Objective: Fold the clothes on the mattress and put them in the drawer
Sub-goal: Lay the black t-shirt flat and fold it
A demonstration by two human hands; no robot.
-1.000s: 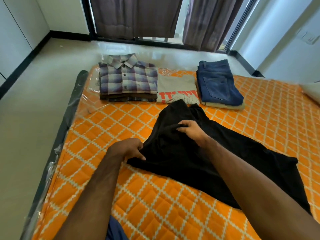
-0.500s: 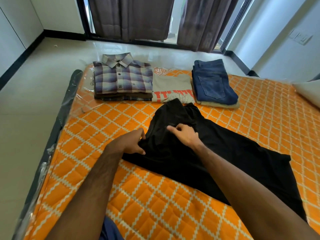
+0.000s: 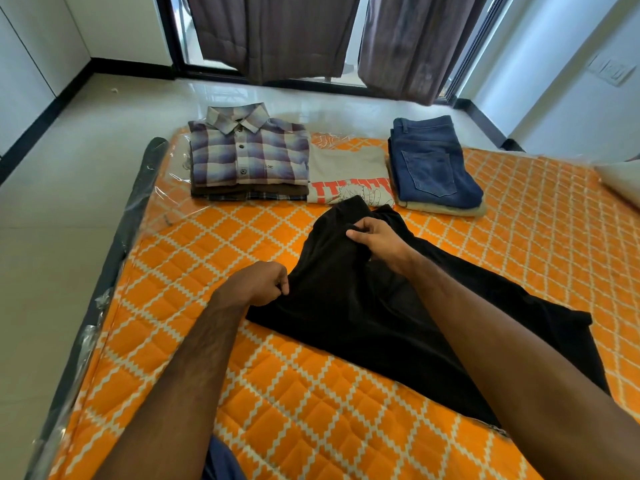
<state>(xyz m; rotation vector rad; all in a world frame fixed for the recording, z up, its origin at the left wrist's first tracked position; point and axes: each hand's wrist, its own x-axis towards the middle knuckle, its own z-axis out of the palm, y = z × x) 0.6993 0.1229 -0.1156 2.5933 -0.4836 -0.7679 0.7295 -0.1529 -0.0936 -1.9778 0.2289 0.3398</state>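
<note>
We see a black garment (image 3: 363, 306) spread on the orange quilted mattress (image 3: 277, 410), lying diagonally from near the folded piles at the far edge down toward the lower right. Its upper end is bunched and lifted a bit off the mattress. We cannot tell what kind of garment it is; the fabric is too dark to read seams.

Our left hand (image 3: 261, 284) pinches the garment's left edge, fingers curled tight on the cloth. Our right hand (image 3: 375, 239) grips the bunched upper part, fingers curled round a fold of fabric, thumb side toward the left. Both forearms reach in from the bottom of the view; the right one crosses over the garment.

At the far edge of the mattress we note three folded piles in a row. A plaid shirt (image 3: 249, 150) sits on top of the left stack, collar away from us, with darker folded items under it. Just beside it to the right lies a grey t-shirt (image 3: 346, 174) with red print, and the black garment's tip touches or overlaps its near edge. Blue jeans (image 3: 433, 164) lie further right on top of a beige folded piece.

Clear plastic wrap (image 3: 104, 306) covers the mattress's left side. Beyond it: pale tiled floor (image 3: 69, 202), dark curtains (image 3: 277, 32) at a window, a pale pillow (image 3: 623, 178) at the right edge.
</note>
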